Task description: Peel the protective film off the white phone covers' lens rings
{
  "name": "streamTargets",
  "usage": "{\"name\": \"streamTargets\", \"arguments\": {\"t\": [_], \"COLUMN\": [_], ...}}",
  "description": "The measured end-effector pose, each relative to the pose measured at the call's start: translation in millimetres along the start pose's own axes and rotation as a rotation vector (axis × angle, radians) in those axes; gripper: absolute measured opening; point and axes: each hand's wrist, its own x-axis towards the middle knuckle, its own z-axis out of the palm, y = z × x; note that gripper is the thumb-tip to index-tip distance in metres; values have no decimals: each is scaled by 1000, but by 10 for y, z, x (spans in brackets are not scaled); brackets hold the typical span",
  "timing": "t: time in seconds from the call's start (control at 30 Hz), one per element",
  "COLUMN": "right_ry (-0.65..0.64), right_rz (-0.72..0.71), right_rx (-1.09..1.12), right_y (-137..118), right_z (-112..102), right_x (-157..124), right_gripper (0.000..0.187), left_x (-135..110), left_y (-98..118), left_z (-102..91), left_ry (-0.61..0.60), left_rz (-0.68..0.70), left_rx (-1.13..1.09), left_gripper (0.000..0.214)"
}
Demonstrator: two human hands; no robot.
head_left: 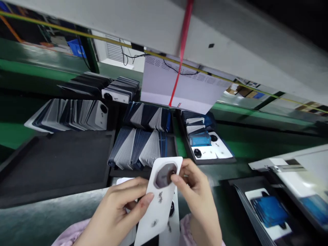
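While hand-held, white card (160,208) before stacked cases (138,148)

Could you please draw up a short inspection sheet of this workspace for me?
Surface: green workbench with a black tray.
Job's things: white phone back panel with a dark oval camera opening.
Clutter: racked phone panels; a blue stack on a white panel.
Hands: left hand and right hand, both bare, both gripping the panel.
Cables: thin black wires in the background.
Surroundings: perforated white panel, red strap, blue bin.
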Motion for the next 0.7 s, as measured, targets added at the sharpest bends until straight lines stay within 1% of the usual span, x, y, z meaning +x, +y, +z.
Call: {"name": "streamTargets", "arguments": {"t": [0.07, 0.17, 0.27, 0.33, 0.43, 0.5, 0.53, 0.6, 0.63, 0.7], "right_ry": [-99, -126, -169, -197, -176, -122, -84, -5, 23, 21], "right_rz": [30, 92, 177, 240, 330, 384, 401, 408, 396, 356], "right_rx": [19, -37, -195, -308, -469, -578, -631, -723, -757, -792], "right_y": [49, 241, 560, 811, 1156, 1293, 1320, 1291, 1242, 1107], "right_z": [-115, -337, -509, -524, -416, -324, -280, -178, -103, 129], "right_x": [-68, -222, -385, -483, -599, -648, -665, -684, -688, -688], "right_gripper": [33, 42, 38, 33, 25, 21, 18, 12, 12, 18], "left_x": [-33, -99, -169, -217, -284, -318, -330, -350, -359, -386], "left_y": [48, 122, 150, 143, 155, 207, 245, 330, 369, 423], "left_z": [7, -17, -118, -209, -317, -349, -353, -350, -349, -356], "left_ry": [-5, 56, 127, 136, 129, 172, 194, 237, 252, 272], "left_rz": [-12, -14, 36, 41, 18, 13, 15, 30, 38, 52], "left_rx": [-57, -133, -150, -137, -100, -67, -51, -31, -25, -18], "left_gripper": [26, 34, 39, 35, 26, 24, 24, 27, 28, 31]}}
